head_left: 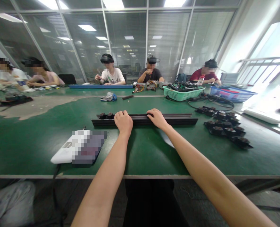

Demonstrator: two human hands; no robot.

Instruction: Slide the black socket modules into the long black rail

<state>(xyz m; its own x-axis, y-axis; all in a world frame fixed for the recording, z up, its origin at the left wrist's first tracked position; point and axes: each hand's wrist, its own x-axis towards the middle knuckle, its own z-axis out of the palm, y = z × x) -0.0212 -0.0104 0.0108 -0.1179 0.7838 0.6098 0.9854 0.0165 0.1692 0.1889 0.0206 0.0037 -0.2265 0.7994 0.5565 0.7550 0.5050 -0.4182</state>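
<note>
A long black channel-like rail (177, 121) lies crosswise on the green table in front of me. My left hand (124, 122) is closed over its left half, fingers curled across the far side. Just left of that hand, small black parts (103, 116) sit in a row along the rail. My right hand (158, 119) is at the rail right of its middle, fingers bent around a small black part (150, 114) that they mostly hide. Both hands' fingertips are partly out of sight.
Several small black parts with metallic centres (230, 130) lie in rows at right. Behind them stand a green basket (183, 94) of cables and a blue basket (234, 94). A white device (63, 153) lies at left, a grey-blue cloth (109, 96) farther back. Several people sit across the table.
</note>
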